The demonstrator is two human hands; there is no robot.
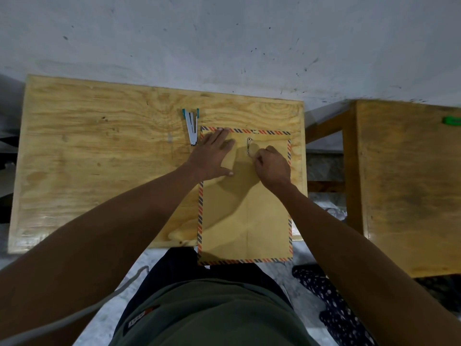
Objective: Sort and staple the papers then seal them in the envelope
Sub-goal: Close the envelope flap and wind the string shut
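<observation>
A person at a plywood table (99,151) closes a brown envelope (245,216) with striped edging, which lies flat near the table's right edge, its near end overhanging the front. The left hand (212,156) rests on the envelope's far left corner, fingers flat and slightly apart; the right hand (272,166) has its fingers pinched together at the clasp (249,146). No papers show, presumably inside. The closure should go best with the flap pinned flat while the fastening is worked. The envelope's long axis runs away from the person, flap end farthest. A stapler (191,127) lies just beyond the envelope's far left corner
</observation>
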